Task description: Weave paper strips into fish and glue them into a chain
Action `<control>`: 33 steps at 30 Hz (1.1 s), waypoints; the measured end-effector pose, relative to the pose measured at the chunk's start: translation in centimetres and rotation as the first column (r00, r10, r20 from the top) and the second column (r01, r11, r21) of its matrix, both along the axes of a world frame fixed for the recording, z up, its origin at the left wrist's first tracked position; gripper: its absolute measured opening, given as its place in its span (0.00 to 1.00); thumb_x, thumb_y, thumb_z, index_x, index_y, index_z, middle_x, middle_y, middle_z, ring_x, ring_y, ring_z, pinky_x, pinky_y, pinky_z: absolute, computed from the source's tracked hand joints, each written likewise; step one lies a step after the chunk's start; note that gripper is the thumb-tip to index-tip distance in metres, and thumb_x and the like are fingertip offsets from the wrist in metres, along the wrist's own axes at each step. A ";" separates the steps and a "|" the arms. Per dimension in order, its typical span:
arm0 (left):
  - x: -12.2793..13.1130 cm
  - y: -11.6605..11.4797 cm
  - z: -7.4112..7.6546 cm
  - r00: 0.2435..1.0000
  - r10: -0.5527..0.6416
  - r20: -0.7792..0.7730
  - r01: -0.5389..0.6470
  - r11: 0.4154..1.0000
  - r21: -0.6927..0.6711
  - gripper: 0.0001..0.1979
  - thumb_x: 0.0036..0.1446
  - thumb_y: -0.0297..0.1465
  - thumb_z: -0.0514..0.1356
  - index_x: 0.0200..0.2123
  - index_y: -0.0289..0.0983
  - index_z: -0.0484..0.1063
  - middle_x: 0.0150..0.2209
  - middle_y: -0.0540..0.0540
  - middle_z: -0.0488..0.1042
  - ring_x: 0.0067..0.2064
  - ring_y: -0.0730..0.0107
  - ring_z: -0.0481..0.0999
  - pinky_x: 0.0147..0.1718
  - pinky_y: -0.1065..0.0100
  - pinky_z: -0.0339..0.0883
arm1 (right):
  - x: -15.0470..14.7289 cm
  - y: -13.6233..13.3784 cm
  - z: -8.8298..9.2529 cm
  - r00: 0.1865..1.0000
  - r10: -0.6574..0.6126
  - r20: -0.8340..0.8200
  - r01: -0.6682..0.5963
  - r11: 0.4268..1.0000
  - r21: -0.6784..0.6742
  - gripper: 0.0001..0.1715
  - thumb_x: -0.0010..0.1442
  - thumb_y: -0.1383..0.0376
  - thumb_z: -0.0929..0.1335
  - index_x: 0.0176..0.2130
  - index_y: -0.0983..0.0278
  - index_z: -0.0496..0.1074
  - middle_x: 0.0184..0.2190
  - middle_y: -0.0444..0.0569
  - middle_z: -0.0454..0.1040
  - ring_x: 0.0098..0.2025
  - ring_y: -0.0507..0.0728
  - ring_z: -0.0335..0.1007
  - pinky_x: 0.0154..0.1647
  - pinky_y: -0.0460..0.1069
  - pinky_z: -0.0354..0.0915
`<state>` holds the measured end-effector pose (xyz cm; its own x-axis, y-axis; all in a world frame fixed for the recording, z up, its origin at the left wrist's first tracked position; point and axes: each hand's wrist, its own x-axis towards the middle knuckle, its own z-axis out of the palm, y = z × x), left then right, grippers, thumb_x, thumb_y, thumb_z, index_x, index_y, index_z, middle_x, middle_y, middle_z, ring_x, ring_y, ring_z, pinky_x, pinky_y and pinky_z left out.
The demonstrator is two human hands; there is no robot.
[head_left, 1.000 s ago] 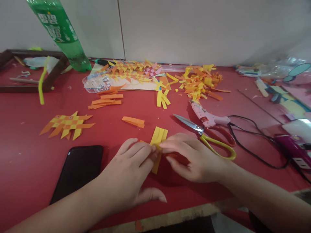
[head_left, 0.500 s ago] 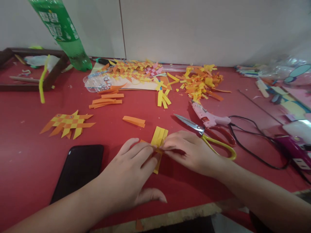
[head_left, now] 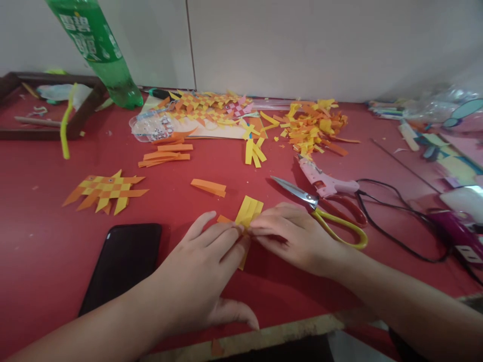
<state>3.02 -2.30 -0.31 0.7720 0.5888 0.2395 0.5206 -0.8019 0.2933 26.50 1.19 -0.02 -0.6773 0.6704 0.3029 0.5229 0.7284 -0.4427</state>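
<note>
Yellow paper strips (head_left: 249, 209) lie side by side on the red table, slanting away from me. My left hand (head_left: 211, 256) rests on them from the left, its fingers laid over the strips and its thumb spread out. The end of an orange paper strip (head_left: 224, 219) shows beside its fingertips. From the right, my right hand (head_left: 292, 234) pinches at the middle of the strips, thumb and fingers together. The fingers hide where the strips cross. A folded orange strip (head_left: 209, 187) lies just beyond. Scissors (head_left: 319, 211) with red and yellow handles lie right by my right hand.
A black phone (head_left: 123, 266) and a woven paper fish (head_left: 107, 192) lie on the left. A pink glue gun (head_left: 327, 180) with its cord is on the right. Behind are orange strips (head_left: 168, 155), a scrap pile (head_left: 313, 125), a green bottle (head_left: 101, 55) and a dark-framed tray (head_left: 85, 103).
The far ends of the yellow strips have shifted slightly to the right. Both hands stay in nearly the same place, with only small finger movement.
</note>
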 end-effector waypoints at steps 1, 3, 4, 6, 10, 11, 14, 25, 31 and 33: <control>0.0 0.0 0.0 1.000 0.003 -0.006 -0.003 1.000 0.000 0.44 0.56 0.61 0.51 0.57 0.27 0.67 0.50 0.37 0.75 0.55 0.50 0.72 0.64 0.47 0.45 | 0.0 0.0 0.0 1.000 0.002 0.003 -0.002 1.000 0.005 0.07 0.65 0.67 0.67 0.43 0.63 0.74 0.38 0.47 0.82 0.39 0.53 0.77 0.42 0.48 0.68; 0.0 0.1 0.0 1.000 0.004 -0.013 -0.004 1.000 0.001 0.43 0.56 0.61 0.51 0.57 0.28 0.68 0.50 0.37 0.75 0.55 0.50 0.72 0.64 0.48 0.44 | 0.0 -0.1 0.2 1.000 0.004 0.013 -0.004 1.000 0.010 0.07 0.65 0.67 0.67 0.43 0.63 0.74 0.39 0.47 0.81 0.40 0.54 0.77 0.43 0.49 0.68; 0.0 0.1 0.0 1.000 0.006 -0.017 -0.006 1.000 0.002 0.43 0.56 0.61 0.51 0.56 0.28 0.69 0.50 0.37 0.75 0.55 0.50 0.72 0.64 0.48 0.44 | 0.0 -0.1 0.2 1.000 0.006 0.020 -0.006 1.000 0.011 0.07 0.65 0.67 0.67 0.44 0.64 0.74 0.39 0.48 0.81 0.41 0.54 0.77 0.43 0.49 0.68; 0.1 0.0 0.0 1.000 0.003 -0.017 -0.002 1.000 0.010 0.43 0.56 0.61 0.50 0.55 0.28 0.69 0.50 0.37 0.75 0.54 0.50 0.72 0.64 0.48 0.45 | 0.0 -0.3 0.4 0.999 0.012 0.035 -0.012 1.000 0.020 0.08 0.65 0.68 0.66 0.44 0.64 0.74 0.39 0.49 0.81 0.40 0.55 0.76 0.43 0.50 0.69; 0.0 -0.1 0.0 1.000 0.006 -0.019 -0.005 0.999 0.032 0.44 0.55 0.62 0.50 0.56 0.28 0.69 0.50 0.38 0.75 0.54 0.51 0.72 0.64 0.48 0.43 | 0.1 -0.4 0.6 1.000 0.020 0.014 -0.021 0.998 0.055 0.09 0.63 0.69 0.67 0.44 0.65 0.74 0.38 0.51 0.79 0.40 0.56 0.75 0.43 0.51 0.69; 0.0 -0.1 0.0 1.000 0.007 -0.019 -0.006 0.999 0.037 0.45 0.55 0.63 0.49 0.56 0.28 0.69 0.50 0.38 0.75 0.54 0.51 0.72 0.64 0.49 0.43 | 0.2 -0.4 0.7 1.000 0.023 -0.007 -0.022 0.998 0.064 0.09 0.62 0.69 0.67 0.44 0.65 0.74 0.38 0.51 0.79 0.39 0.55 0.74 0.42 0.51 0.69; 0.0 0.0 0.0 1.000 0.004 -0.018 -0.003 0.999 0.044 0.46 0.54 0.64 0.49 0.54 0.29 0.70 0.50 0.38 0.75 0.54 0.52 0.72 0.65 0.51 0.39 | 0.4 -0.3 0.6 0.999 0.025 -0.047 -0.022 0.997 0.071 0.09 0.60 0.71 0.67 0.42 0.66 0.74 0.37 0.52 0.78 0.38 0.55 0.73 0.42 0.50 0.69; -0.1 0.1 -0.1 1.000 0.004 -0.006 -0.004 0.998 0.070 0.42 0.55 0.62 0.50 0.51 0.30 0.73 0.50 0.41 0.77 0.56 0.54 0.72 0.68 0.57 0.28 | -0.1 -0.5 1.1 1.000 -0.014 -0.006 0.014 1.000 -0.028 0.07 0.62 0.69 0.66 0.40 0.65 0.74 0.35 0.51 0.79 0.37 0.55 0.74 0.40 0.50 0.69; -0.3 0.2 -0.4 1.000 -0.006 -0.005 0.007 0.990 0.143 0.41 0.54 0.61 0.52 0.50 0.29 0.74 0.50 0.38 0.78 0.56 0.51 0.74 0.69 0.56 0.34 | -1.4 1.6 1.4 0.968 -0.226 -0.108 0.200 0.957 -0.208 0.04 0.62 0.68 0.67 0.36 0.62 0.73 0.33 0.45 0.79 0.36 0.52 0.74 0.40 0.46 0.68; -0.3 0.3 -0.4 1.000 -0.015 0.003 0.014 0.987 0.160 0.42 0.54 0.61 0.53 0.50 0.28 0.73 0.50 0.37 0.78 0.55 0.50 0.74 0.68 0.55 0.40 | -2.5 3.2 1.6 0.972 -0.219 -0.085 0.195 0.954 -0.226 0.03 0.60 0.67 0.68 0.37 0.61 0.72 0.34 0.45 0.79 0.36 0.52 0.74 0.40 0.47 0.67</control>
